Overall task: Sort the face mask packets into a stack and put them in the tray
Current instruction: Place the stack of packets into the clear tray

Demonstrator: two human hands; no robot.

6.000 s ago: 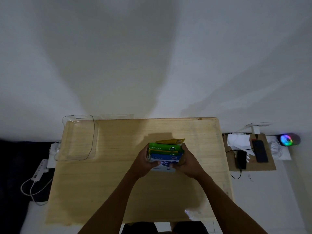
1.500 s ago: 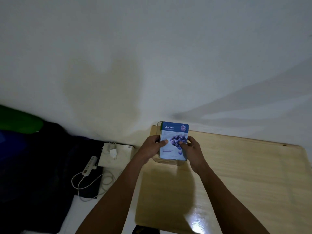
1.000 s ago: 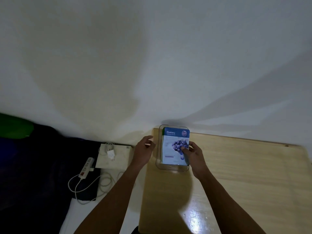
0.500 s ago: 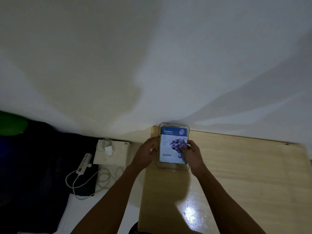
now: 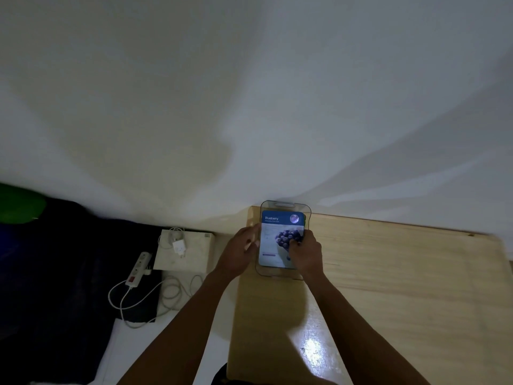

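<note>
Head view, one entry. Left hand (image 5: 241,252): reaches forward over the near left corner of the table (image 5: 388,287), fingers against the left wall of the tray (image 5: 286,203); motion blur there, so I cannot tell whether they grip the rim or only touch it. Right hand (image 5: 307,252): fingers bent, tips pressing down on the top packet, clasping nothing. Stack of packets (image 5: 274,237): lies flat inside the tray; top one blue, printed "Blueberry" with a berry cluster; a green edge shows beneath at its far right corner. Tray: clear plastic, rounded corners, handle slot at the far end, set at the table's far left corner against the wall. Floor, left of table: pale box (image 5: 191,257) bearing a white charger (image 5: 179,246), power strip (image 5: 138,269), looped cable (image 5: 169,297).
</note>
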